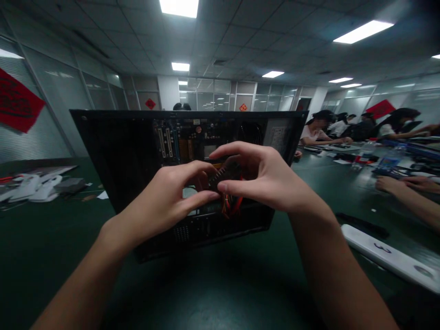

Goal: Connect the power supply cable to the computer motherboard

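Observation:
An open black computer case point(113, 156) lies on the dark green table point(220, 293) in front of me, its motherboard point(185, 137) showing at the top. Both my hands meet over its middle. My left hand point(168, 197) pinches one end of a small dark ribbed part point(222, 176), perhaps a memory stick or connector. My right hand point(261, 176) grips the other end with thumb and fingers curled round it. Red and orange cables point(231, 206) hang just below the hands.
White items and papers point(37, 185) lie at the far left. A white strip marked with a number point(388, 256) lies at the right, a dark flat bar point(360, 223) beside it. Another person's hands point(405, 183) rest on the right; several people sit further back.

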The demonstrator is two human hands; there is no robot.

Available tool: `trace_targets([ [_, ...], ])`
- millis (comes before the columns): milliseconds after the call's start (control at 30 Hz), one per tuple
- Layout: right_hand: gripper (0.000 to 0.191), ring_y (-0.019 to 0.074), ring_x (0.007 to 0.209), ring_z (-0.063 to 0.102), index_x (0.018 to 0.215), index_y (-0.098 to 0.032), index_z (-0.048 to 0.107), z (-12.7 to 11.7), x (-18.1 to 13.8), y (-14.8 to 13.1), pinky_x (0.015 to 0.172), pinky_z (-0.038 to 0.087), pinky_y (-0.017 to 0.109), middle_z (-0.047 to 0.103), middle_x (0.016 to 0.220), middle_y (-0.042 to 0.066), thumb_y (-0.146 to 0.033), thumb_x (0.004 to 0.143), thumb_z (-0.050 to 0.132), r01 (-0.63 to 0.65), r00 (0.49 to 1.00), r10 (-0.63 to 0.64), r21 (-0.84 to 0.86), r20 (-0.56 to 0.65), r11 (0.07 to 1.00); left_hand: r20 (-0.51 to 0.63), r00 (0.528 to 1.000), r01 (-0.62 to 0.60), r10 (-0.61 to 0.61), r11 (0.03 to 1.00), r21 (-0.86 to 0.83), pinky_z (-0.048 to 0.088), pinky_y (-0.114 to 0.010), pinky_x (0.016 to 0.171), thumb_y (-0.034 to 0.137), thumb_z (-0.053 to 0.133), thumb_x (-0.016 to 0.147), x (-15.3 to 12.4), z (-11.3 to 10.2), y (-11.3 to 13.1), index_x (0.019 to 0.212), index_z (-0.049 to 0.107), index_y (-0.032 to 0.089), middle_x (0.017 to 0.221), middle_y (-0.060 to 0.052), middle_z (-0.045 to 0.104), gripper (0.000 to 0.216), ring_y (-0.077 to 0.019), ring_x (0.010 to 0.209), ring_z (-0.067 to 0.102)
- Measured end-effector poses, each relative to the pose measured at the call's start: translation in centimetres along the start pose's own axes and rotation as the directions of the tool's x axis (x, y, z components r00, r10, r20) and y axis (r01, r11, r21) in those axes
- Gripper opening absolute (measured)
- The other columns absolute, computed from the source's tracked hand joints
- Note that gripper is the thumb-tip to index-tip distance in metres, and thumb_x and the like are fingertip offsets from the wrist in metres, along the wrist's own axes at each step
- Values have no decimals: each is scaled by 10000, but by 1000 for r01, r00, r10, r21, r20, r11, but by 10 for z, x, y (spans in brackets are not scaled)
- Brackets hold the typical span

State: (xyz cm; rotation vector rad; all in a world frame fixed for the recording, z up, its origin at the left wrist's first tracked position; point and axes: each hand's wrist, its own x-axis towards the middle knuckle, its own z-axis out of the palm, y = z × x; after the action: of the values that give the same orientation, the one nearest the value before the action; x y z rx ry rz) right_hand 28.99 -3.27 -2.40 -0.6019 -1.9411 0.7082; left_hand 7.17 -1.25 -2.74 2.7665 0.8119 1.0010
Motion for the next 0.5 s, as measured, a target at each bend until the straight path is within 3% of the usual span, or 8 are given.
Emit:
trace_targets([
  [133,603,175,902,684,1297,-155,563,-5,-4,5,684,565,232,669,1088,63,-240,753,809,48,987,-63,100,149,994,-15,993,-114,114,994,2,557,-299,806,471,763,775,-1,1,1,1298,570,234,1074,-41,715,606,-199,928,688],
  [267,869,183,957,682,1509,-203,351,-8,-7,8,723,582,237,648,1186,80,-237,769,805,-2,956,-39,142,291,990,6,979,-201,201,978,-64,565,-325,841,451,794,745,-2,5,5,1406,485,267,1175,-66,689,752,-216,992,677],
  [400,954,230,1185,600,1530,-202,331,-6,-7,7,901,562,284,570,1352,109,-207,722,839,6,943,-49,131,329,991,91,961,-252,263,961,-115,546,-326,922,396,783,770,-2,5,8,1334,570,284,1238,-70,654,612,-222,1098,637],
  [500,913,239,1208,586,1512,-200,366,-6,-6,6,912,563,299,575,1347,103,-202,728,834,0,945,-52,159,323,987,67,961,-263,270,960,-93,542,-304,901,389,775,779,-1,4,9,1281,612,270,1186,-64,648,541,-209,1068,630],
])
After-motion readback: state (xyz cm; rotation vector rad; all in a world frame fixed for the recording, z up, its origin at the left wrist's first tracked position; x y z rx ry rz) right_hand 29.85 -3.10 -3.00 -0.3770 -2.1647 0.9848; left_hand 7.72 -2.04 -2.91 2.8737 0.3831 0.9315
